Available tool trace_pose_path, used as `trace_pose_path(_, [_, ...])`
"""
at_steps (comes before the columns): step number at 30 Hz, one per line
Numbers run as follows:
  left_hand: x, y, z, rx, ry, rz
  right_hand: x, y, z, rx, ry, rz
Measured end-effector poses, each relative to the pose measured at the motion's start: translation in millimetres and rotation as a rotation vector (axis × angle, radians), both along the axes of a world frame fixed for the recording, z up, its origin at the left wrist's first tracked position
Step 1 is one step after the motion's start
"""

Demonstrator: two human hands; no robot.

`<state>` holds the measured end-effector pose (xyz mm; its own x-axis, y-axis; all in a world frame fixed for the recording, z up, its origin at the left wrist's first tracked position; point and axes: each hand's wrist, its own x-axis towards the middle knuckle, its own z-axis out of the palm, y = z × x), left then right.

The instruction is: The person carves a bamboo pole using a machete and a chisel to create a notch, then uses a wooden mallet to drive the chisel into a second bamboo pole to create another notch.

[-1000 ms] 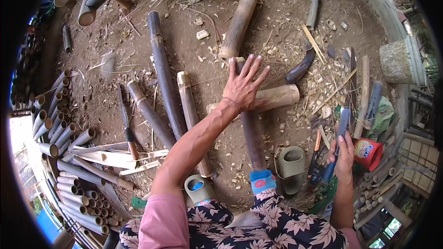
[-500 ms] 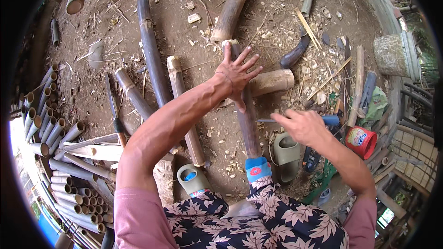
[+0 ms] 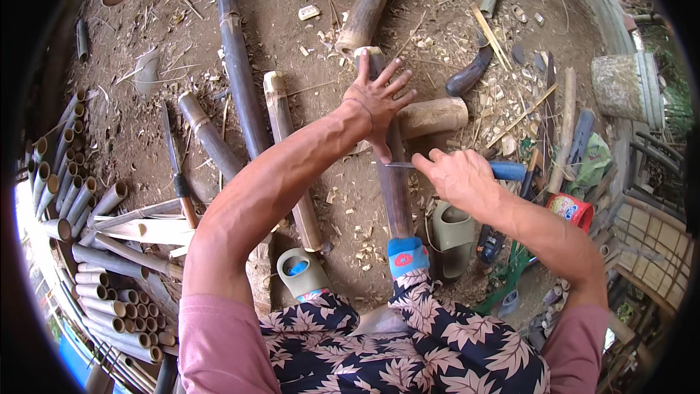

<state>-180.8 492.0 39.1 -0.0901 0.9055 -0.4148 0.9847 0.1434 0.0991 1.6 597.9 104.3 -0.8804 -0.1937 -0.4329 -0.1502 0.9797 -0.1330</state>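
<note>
My left hand (image 3: 377, 106) lies with fingers spread on the upper part of a dark bamboo pole (image 3: 394, 201), pressing down on it. The pole's near end meets my blue-socked foot (image 3: 407, 257), and its upper part rests across a pale bamboo log (image 3: 435, 118). In my closed right hand (image 3: 459, 177) is a tool with a blue handle (image 3: 508, 170) and a thin metal shaft (image 3: 399, 165). Its tip reaches the pole just below my left thumb. Whether it is a chisel or a screwdriver, I cannot tell.
Several cut bamboo poles (image 3: 243, 80) lie ahead and to the left. A long knife (image 3: 175, 157) rests by stacked bamboo tubes (image 3: 109, 306). At right are a red tub (image 3: 572, 210), a dirty bucket (image 3: 623, 87) and an olive slipper (image 3: 453, 237). Wood chips litter the soil.
My right hand has shifted left and slightly up, bringing the tool's tip against the pole. My left hand stays spread on the pole. The whole view has shifted slightly.
</note>
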Motion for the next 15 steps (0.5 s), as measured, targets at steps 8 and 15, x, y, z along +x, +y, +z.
trace_pose_path(8, [68, -36, 35, 1.007, -0.229, 0.103, 18, 104, 35, -0.309, -0.305, -0.802])
trace_pose_path(15, [43, -53, 61, 1.22, -0.259, 0.455, -111, 38, -3, -1.272, -0.202, -1.063])
